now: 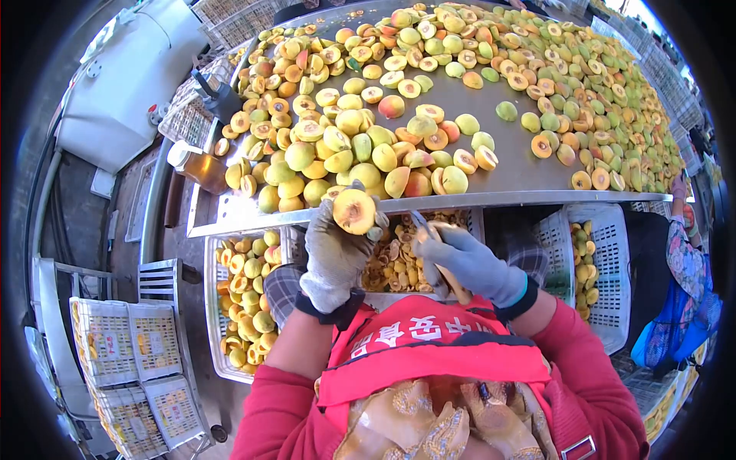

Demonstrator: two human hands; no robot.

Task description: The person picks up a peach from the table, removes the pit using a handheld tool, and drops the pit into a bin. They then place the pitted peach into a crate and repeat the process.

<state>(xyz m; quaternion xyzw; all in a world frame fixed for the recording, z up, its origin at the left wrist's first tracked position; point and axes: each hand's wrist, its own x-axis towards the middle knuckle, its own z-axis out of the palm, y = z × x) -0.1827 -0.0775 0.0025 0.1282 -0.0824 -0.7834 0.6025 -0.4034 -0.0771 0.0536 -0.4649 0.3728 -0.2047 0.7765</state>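
My left hand [335,253], in a grey glove, holds a peach half [354,211] with its cut face up, just below the metal table's front edge [529,196]. Beside it my right hand [471,264], in a blue-grey glove, grips a small pitting knife [423,224] with a wooden handle, its blade pointing up-left toward the fruit. Both hands hover over a white crate of pits [395,264]. On the table above lies a big heap of whole and halved peaches [360,146].
A white crate of peach halves [244,307] stands at my left, another crate [594,268] at my right. Another person in blue [686,291] works at the right edge. Stacked empty crates [126,368] stand lower left, a white machine [130,77] upper left.
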